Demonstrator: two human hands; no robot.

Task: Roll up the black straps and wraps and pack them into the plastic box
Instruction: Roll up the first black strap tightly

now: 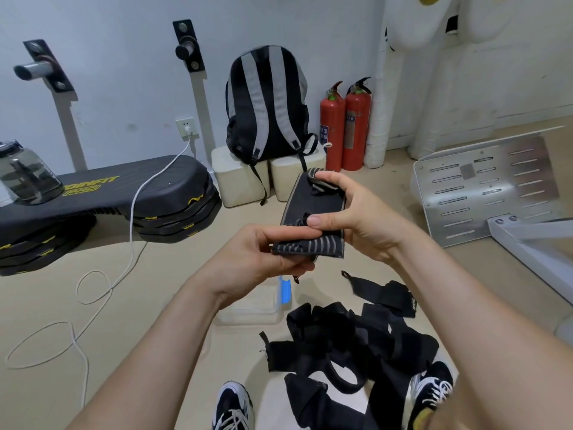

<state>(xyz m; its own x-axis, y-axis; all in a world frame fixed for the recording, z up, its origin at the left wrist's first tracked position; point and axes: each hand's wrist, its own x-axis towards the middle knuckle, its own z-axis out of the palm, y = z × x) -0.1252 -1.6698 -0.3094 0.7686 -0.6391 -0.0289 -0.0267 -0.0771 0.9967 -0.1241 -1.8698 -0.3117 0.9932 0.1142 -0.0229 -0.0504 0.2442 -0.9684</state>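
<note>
Gripping black wrap (305, 206) w/ both hands, up in mid-air above floor (155, 305), apart from everything else. L hand (263, 256) curled round lower end, pinching grey-striped band (313, 248) btw thumb & fingers. R hand (353, 212) clamped on upper part, thumb pressed flat on front face, fingertips hooked over top edge. Stiff-looking flat panel, smooth face, grey trim along R edge; striped part ribbed, elastic-looking

Below hands, on beige floor: clear plastic box (257, 311), rectangular, rounded corners, blue latch (285, 290) on R side, partly hidden behind L forearm; cannot tell what's inside. Just R of box & nearer to body: heap of black straps (356, 339), woven fabric, limp, tangled, unrolled, 1 padded loop at front. Spreads btw L sneaker (232, 405) & R sneaker (431, 389), edge touching R one

Open floor L of box, crossed by thin white cable (133, 218) looping down from wall socket. Further L: black step platform (124, 187), yellow lettering, ribbed top, stacked risers, smoky plastic jug (24, 175) on it. At back wall: black-grey backpack (266, 103) on 2 cream blocks (238, 181), 2 red extinguishers (344, 125) just beside. R side hemmed in by shiny slotted metal plate (483, 184) & white frame
</note>
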